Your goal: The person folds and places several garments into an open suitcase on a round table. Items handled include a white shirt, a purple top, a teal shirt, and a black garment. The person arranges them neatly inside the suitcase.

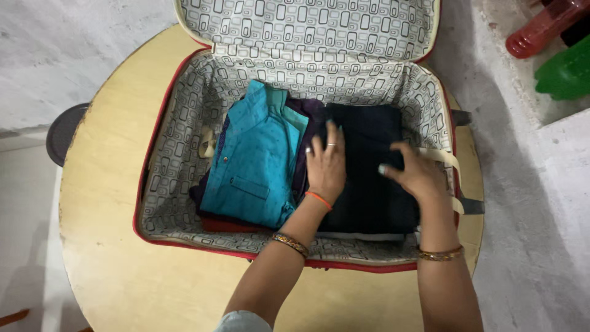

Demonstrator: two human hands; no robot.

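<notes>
On my far left the pale grey floor (pixel 37 67) shows, and a dark round seat (pixel 61 132) pokes out from under the round, light wooden worktop (pixel 110 246). An open suitcase (pixel 178 154) with a red rim lies on the worktop, lined in white cloth with small dark rounded rectangles; its lid (pixel 307 21) stands up at the far side. Inside on the left lies a folded teal shirt (pixel 255 163) with a chest pocket, on top of dark purple and red cloth. My left hand (pixel 326 166) lies flat, fingers spread, across the seam where the teal shirt's pile meets the folded dark navy garment (pixel 369 184) in the right half of the case. My right hand (pixel 418 172) presses on that garment's right part, fingers loosely curled, gripping nothing that I can make out. A cream strap (pixel 444 158) lies just beside it. At far right, on a grey ledge (pixel 522 80), stand a red plastic bottle (pixel 544 27) and a green one (pixel 568 71).
</notes>
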